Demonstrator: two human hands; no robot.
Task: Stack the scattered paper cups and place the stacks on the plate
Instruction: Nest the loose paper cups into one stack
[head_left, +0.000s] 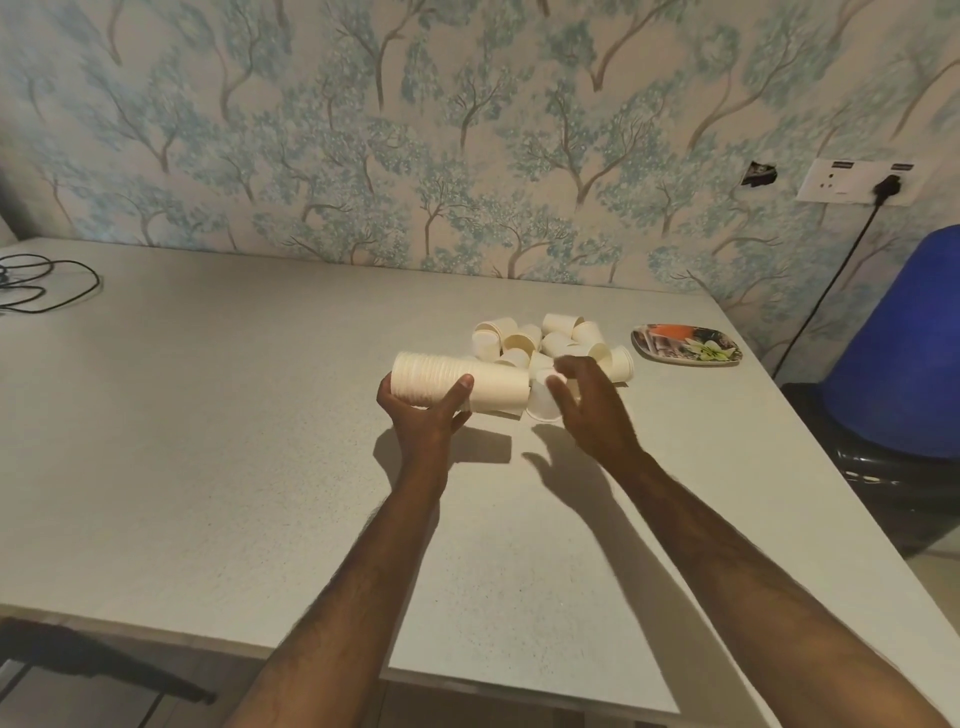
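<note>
Cups are what we are gathering, and nearest to us our left hand (423, 410) carries a long stack (460, 384) of them on its side above the table (208, 441), thumb over the front and fingers curled beneath. We judge it lies level, with one end toward the right, so that the next cup can be joined to that end without setting the stack down. Our right hand (587, 410) is just beside that end, fingers bent and a little apart around a single cup (543, 402); blur keeps us from saying whether it truly pinches the cup or only touches it.

Behind both hands lies the pile (550, 340) of loose cups, tipped every way, some lying on their sides and some already nested in short runs. None that we can see holds anything.

Farther right, near the table's edge and apart from the pile, sits the plate (685, 344), patterned with a flower. No cups are on it yet, so we judge stacking is well along but placing has not begun.
</note>
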